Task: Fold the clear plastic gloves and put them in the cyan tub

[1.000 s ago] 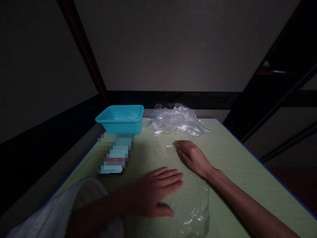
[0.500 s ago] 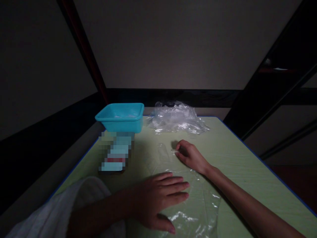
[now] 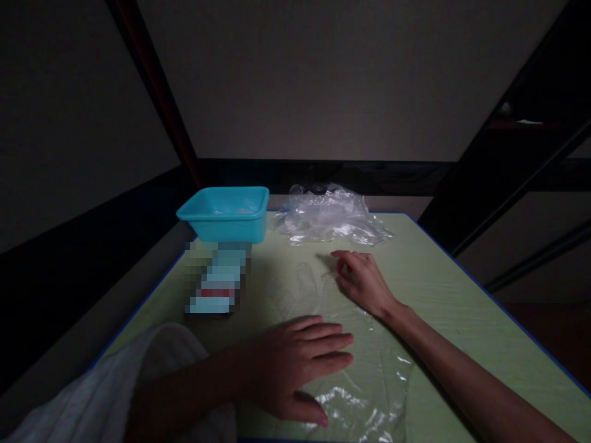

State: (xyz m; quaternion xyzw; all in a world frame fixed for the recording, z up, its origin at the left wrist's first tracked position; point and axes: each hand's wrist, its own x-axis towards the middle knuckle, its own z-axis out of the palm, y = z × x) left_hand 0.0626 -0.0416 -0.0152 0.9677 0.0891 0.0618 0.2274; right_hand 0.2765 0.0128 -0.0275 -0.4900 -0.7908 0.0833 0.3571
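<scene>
A clear disposable plastic glove (image 3: 351, 400) lies spread out on the pale green table, its fingers pointing away from me. My left hand (image 3: 300, 366) rests flat on its palm part, fingers spread, holding it down. At the far right of the glove is my right hand (image 3: 364, 280), its index finger stretched to the left and the other fingers curled toward the thumb. A finger of the glove runs up to that thumb and seems pinched there, though the grip is partly hidden.
A heap of crumpled clear plastic gloves (image 3: 335, 215) lies at the table's far edge. Left of it stands a turquoise plastic basket (image 3: 231, 231). A phone (image 3: 219, 280) with a blurred-out screen lies in front of the basket. The table (image 3: 443, 295) has a blue edge and meets a wall behind.
My right hand has shifted slightly right, and its index finger has straightened out to the left. My left hand stays flat on the glove.
</scene>
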